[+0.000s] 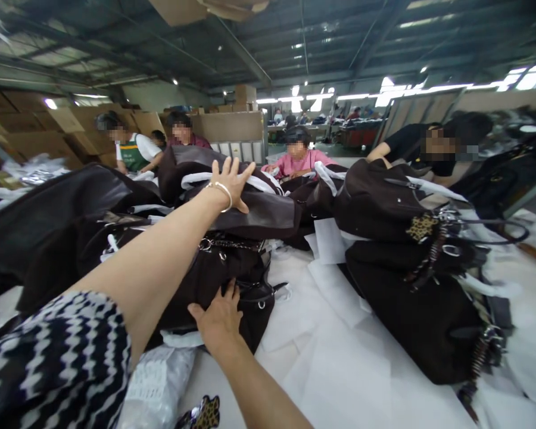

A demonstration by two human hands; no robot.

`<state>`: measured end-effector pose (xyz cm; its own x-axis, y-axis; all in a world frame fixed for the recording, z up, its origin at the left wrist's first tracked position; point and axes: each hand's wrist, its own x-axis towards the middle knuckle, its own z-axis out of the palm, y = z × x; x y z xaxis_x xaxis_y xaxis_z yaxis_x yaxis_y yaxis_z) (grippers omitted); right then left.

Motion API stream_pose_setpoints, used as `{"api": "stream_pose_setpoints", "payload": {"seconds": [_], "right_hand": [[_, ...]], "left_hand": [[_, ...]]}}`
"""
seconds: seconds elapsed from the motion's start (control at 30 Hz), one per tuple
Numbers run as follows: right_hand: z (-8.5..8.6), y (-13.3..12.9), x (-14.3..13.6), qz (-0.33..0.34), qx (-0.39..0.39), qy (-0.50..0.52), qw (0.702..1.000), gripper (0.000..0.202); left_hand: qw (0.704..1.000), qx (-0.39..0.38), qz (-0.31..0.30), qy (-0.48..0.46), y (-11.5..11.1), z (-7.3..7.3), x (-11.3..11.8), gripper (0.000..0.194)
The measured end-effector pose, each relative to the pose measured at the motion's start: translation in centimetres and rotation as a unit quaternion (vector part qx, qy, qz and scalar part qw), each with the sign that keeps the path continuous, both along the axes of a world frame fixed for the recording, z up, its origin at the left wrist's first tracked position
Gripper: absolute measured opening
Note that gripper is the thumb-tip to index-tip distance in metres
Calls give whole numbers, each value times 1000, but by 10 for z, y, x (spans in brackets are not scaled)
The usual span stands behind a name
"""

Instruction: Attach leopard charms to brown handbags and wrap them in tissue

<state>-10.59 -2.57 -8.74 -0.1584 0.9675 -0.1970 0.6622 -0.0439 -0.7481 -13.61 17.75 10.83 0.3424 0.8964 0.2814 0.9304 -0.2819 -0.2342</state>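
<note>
My left hand (230, 181) reaches far forward with its fingers spread, over a dark brown handbag (261, 211) on top of a pile; whether the palm presses on it I cannot tell. Lower down, my right hand (218, 316) rests against the front of another dark handbag (245, 268) in the same pile, fingers apart. That bag has metal rings, a chain and a thin dark strap. Neither hand grips anything I can see. Below the hands lie a clear plastic packet (158, 381) with a printed label and a leopard-print charm (206, 412).
On the right, dark handbags (406, 304) are stacked, one with a leopard-print charm (422, 227). White paper sheets (339, 363) cover the table between the piles. Across the table a person in pink (300, 159) and others are at work. Cardboard boxes (31, 128) stand at the left.
</note>
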Motion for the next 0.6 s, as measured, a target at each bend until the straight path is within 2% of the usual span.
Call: {"api": "stream_pose_setpoints", "payload": {"seconds": [0.07,0.13,0.23,0.3,0.37,0.4,0.47,0.53,0.6], "right_hand": [[0,0,0,0,0,9,1000,88],[1,1,2,3,-5,22,1000,91],[-1,1,5,2,-15,32,999,94],[-5,0,7,-2,-16,33,999,95],[-9,-2,9,-9,0,39,999,98],[-11,-4,10,-14,12,43,999,99],[-14,-6,13,-34,36,47,998,102],[-15,-8,16,-62,47,45,996,103],[-17,-10,18,-86,49,37,994,103]], "left_hand": [[997,-35,43,-47,14,1,-17,118],[993,-62,71,-78,12,-6,-25,106],[990,-84,88,-78,-11,-29,-19,77],[993,-78,70,-55,-33,-43,-10,55],[997,-58,43,-29,-52,-46,-7,45],[998,-47,34,-14,-60,-42,-9,44],[999,-30,36,14,-73,-21,-24,43],[998,-12,60,18,-83,13,-53,44],[995,26,93,-15,-91,50,-94,54]]}}
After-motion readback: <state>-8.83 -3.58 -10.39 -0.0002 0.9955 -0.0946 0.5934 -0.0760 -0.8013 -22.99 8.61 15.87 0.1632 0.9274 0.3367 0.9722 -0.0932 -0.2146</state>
